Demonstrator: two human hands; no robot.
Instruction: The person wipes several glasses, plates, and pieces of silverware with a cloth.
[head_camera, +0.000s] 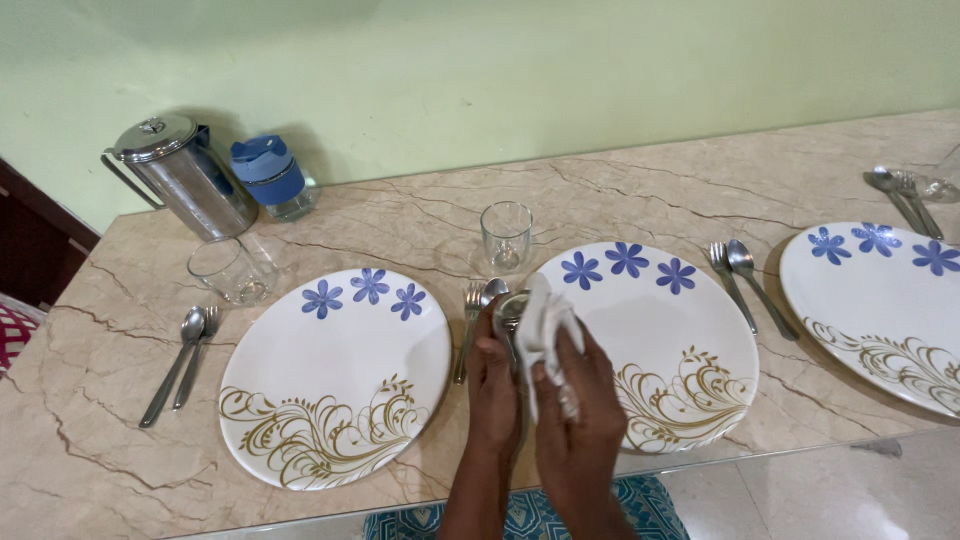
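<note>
Head view: left hand (493, 375) clasps a clear drinking glass (509, 312), held between the two white oval plates with blue flowers (335, 385) (665, 335). Right hand (578, 395) pinches a white cloth (545, 330) against the rim. Glass mostly hidden, probably tilted. Best practice: firm grip low on the glass, cloth wiping round the rim, clear of the fork and spoon (472, 325).
</note>
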